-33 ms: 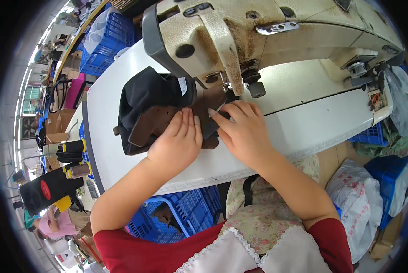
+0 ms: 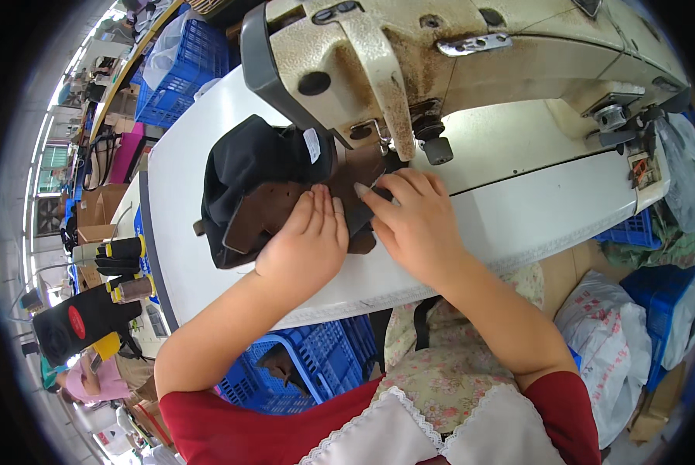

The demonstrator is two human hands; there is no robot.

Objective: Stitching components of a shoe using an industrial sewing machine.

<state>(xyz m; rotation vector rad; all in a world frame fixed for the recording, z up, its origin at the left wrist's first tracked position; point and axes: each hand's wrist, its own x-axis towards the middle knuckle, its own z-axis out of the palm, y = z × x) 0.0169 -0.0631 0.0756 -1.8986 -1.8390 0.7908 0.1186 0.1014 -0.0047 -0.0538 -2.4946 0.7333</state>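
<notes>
A black fabric bag [image 2: 243, 159] with brown leather parts lies bunched on the white sewing table, a small white label [image 2: 312, 146] showing on it. Its brown leather panel [image 2: 263, 209] reaches toward the sewing machine [image 2: 394, 85]. My left hand [image 2: 307, 239] lies flat on the leather, fingers stretched out and together. Close beside it, my right hand [image 2: 413, 217] pinches the edge of a dark leather piece [image 2: 356, 213] between thumb and fingers. The far end of the leather runs under the machine head, where the needle area is mostly hidden.
The white tabletop [image 2: 518, 198] curves around the machine. Below its front edge stands a blue crate [image 2: 285, 387] with a brown piece inside. Thread spools [image 2: 122, 248] are at the left, another blue crate [image 2: 184, 74] at the back left, and a white plastic sack [image 2: 605, 341] at the right.
The bag and leather have shifted very slightly. A pale edge by my right fingertips no longer shows. Both hands keep nearly the same place and grip.
</notes>
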